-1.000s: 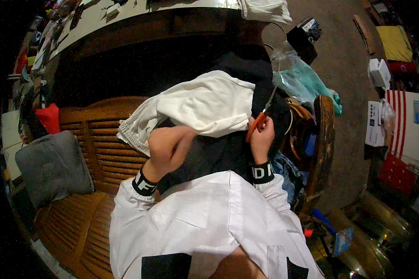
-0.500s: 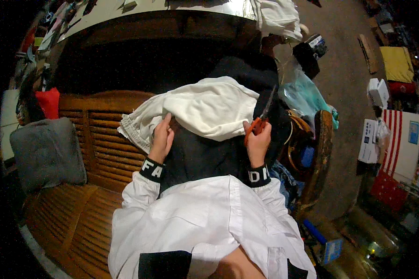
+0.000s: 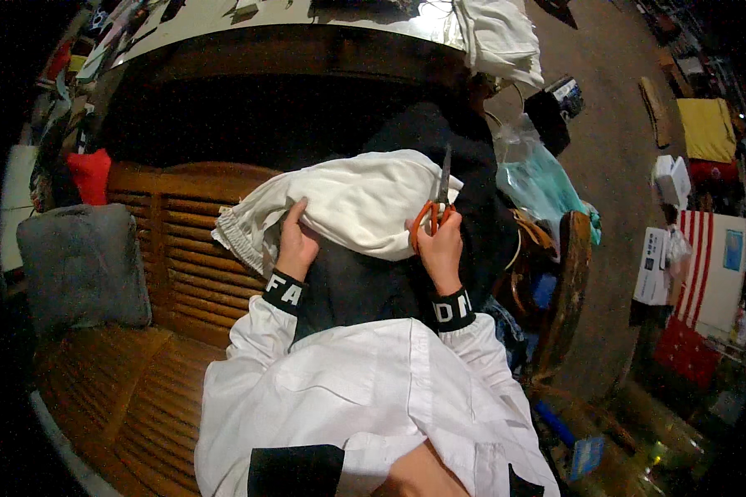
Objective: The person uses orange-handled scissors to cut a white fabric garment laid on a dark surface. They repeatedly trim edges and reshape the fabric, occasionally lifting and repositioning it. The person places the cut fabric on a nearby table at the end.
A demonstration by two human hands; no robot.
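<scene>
Across my lap, on dark cloth, lies an off-white garment [image 3: 365,199] with a gathered, ribbed edge [image 3: 239,242] at its left end. My left hand [image 3: 297,238] grips the garment's near edge, thumb on top and the other fingers mostly hidden under the cloth. In my right hand [image 3: 441,250] is a pair of scissors [image 3: 443,195] with orange handles, its blades pointing away from me over the garment's right end. The blades look closed together. I cannot tell whether the right fingers also touch the cloth.
I sit on a slatted wooden bench [image 3: 207,240] with a grey cushion [image 3: 83,265] at left. Ahead stands a white-topped table [image 3: 307,23] with white cloth [image 3: 501,37] over its right corner. To the right are a greenish plastic bag [image 3: 539,178] and a wooden armrest [image 3: 568,282].
My right hand and the scissors have moved left, and the blades have swung more upright over the garment's right end. My left hand has shifted slightly right, still on the garment.
</scene>
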